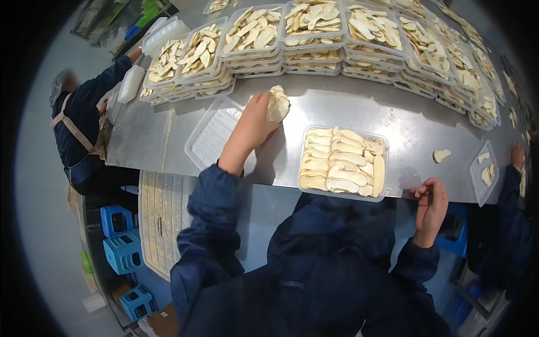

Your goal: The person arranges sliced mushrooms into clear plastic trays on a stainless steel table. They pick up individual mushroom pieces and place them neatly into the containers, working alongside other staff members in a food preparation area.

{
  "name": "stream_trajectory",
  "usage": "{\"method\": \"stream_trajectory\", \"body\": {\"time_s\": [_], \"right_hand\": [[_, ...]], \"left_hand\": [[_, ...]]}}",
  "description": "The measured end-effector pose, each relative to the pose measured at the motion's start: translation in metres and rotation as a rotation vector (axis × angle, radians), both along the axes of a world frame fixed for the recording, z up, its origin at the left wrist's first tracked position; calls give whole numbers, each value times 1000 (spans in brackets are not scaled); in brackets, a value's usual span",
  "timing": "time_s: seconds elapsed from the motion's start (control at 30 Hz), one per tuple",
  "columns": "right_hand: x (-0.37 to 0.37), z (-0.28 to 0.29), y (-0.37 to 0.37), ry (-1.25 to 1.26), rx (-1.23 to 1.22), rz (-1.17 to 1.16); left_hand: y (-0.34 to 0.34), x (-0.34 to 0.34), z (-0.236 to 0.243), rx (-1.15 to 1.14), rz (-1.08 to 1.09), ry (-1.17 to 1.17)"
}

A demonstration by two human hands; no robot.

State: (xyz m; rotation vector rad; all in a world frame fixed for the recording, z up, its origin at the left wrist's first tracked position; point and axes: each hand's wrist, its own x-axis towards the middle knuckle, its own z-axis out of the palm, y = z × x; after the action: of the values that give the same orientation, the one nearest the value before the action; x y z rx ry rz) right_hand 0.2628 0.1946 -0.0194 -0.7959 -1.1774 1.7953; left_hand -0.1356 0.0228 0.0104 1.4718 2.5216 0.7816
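Observation:
My left hand is closed on pale dried mushroom slices over the steel table; the fingers partly hide how many there are. Below that wrist lies a clear plastic tray with a ridged bottom and nothing in it. Right in front of me, at the table's near edge, a clear tray holds mushroom slices laid in neat overlapping rows, with one slice upright along its right side. To the right of it, my right hand hovers by the edge, fingers loosely bent and apart, with nothing seen in it.
Stacked trays of mushroom slices curve along the back of the steel table. A loose slice and a small tray lie at right, beside a co-worker's hand. Another person works at left. Blue stools stand below.

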Motion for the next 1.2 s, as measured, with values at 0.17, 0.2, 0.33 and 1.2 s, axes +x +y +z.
{"method": "stream_trajectory", "body": {"time_s": [0.17,0.2,0.33,1.2], "right_hand": [[21,-7,5,-7,9,-46],[23,-8,6,-16,4,-58],[37,-9,7,-4,-14,-79],[-61,22,94,-710,759,163]], "left_hand": [[23,-17,-6,-242,-2,143],[24,-17,-1,-261,18,186],[22,-20,7,-312,97,310],[-18,53,-41,625,262,-755]]}}
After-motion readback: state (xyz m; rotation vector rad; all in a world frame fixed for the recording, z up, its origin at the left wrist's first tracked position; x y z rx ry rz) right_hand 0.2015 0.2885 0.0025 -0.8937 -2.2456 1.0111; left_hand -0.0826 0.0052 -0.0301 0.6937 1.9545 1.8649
